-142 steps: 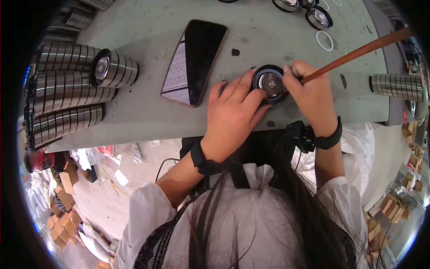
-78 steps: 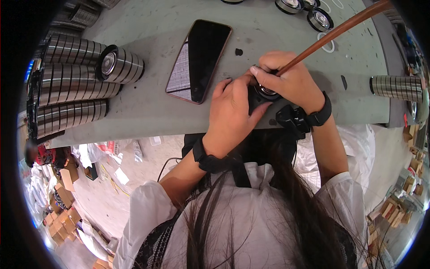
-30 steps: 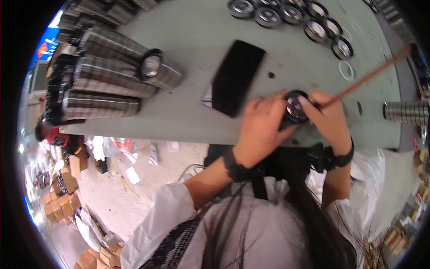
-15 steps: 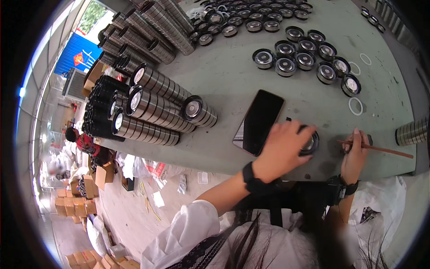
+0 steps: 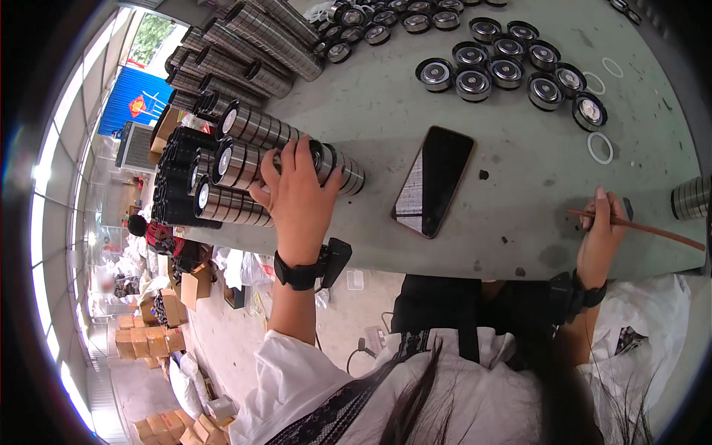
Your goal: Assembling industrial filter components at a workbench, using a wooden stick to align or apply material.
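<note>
My left hand [image 5: 300,204] is at the stacked steel-and-black round lids on the left. Its fingers curl over the top of a short stack [image 5: 348,169], around a black-rimmed lid [image 5: 318,154] that they partly hide. Taller stacks of the same lids [image 5: 241,162] stand right beside the fingers. Near the table's front edge at the right, my right hand [image 5: 602,231] is closed on a thin reddish-brown stick [image 5: 656,231], which points out to the right. Between the two hands lies a dark-screened phone [image 5: 434,182].
Loose round lids [image 5: 472,84] lie in a group beyond the phone, with white rings [image 5: 600,148] to their right. Tall metal stacks [image 5: 274,37] fill the far left. Another stack [image 5: 691,199] stands at the right edge. Cardboard boxes [image 5: 148,341] and a person [image 5: 159,236] are off to the left.
My left hand has moved left from beside the phone to the short stack; the lid it was touching has gone from that spot. My right hand still holds the stick.
</note>
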The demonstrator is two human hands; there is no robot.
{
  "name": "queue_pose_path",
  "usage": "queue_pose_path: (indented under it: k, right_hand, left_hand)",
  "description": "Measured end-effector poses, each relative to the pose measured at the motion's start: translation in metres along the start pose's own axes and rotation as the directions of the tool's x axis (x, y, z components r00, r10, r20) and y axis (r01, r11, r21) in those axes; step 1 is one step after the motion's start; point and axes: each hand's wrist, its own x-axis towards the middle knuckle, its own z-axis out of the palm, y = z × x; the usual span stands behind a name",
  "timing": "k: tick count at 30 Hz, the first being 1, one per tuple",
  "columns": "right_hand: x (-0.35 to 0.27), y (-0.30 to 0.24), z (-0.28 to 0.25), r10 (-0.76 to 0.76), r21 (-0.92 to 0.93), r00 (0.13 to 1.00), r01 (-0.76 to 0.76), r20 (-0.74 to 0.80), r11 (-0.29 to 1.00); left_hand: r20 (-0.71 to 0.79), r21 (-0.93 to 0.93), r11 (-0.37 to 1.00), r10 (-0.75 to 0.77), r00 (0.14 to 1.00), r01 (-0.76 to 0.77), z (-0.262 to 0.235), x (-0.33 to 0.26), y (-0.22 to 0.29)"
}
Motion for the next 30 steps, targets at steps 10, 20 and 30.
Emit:
queue_pose_path:
  k: [10, 20, 30]
  right_hand:
    - [-0.001, -0.002, 0.000, -0.016, -0.019, 1.000, 0.016, 0.014, 1.000]
    - [-0.002, -0.002, 0.003, 0.001, -0.048, 1.000, -0.001, 0.002, 0.999]
    - [-0.002, -0.004, 0.001, -0.027, -0.012, 0.999, 0.026, -0.032, 1.000]
  left_hand:
    - [-0.094, 0.003, 0.998, 0.067, 0.993, -0.067, 0.012, 0.008, 0.000]
    - [0.045, 0.111, 0.991, 0.070, 0.997, -0.075, 0.010, 0.015, -0.004]
    - [-0.035, 0.041, 0.993, 0.115, 0.993, -0.114, -0.003, 0.016, 0.024]
